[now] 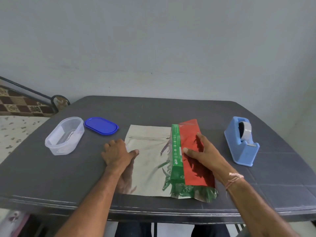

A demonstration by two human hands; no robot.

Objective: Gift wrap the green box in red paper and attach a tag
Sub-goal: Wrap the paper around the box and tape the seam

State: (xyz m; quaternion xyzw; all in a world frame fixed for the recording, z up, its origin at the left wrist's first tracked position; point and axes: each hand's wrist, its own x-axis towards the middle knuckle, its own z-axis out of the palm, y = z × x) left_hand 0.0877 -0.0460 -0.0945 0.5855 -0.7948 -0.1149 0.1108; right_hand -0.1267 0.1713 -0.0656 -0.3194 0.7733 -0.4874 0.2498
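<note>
The green box (176, 151) lies on its long side toward the right of the sheet of paper (148, 159), which is spread on the counter (171, 108) with its shiny silver underside up. The paper's right edge is folded up over the box, so the red face shows there. The right hand (201, 151) lies flat on that red flap with fingers straight and spread, pressing it down onto the box top and gripping nothing. The left hand (118, 153) rests at the sheet's left edge, knuckles up and fingers loosely bent, with the thumb on the silver surface; it seems to pin the paper rather than pinch it. The box looks like light, stiff cardboard that would slide easily, so it is best steadied with a flat palm from above. The paper looks thin, glossy and slippery, likely to spring back and to crease or tear if pulled hard. The left edge is the sensible place to take hold, thumb above and fingers beneath, and draw it over to meet the red flap. A blue tape dispenser (242, 142) stands just right of the box. A clear tub (65, 135) and its blue lid (100, 125) sit to the left; no tag is clearly visible.
</note>
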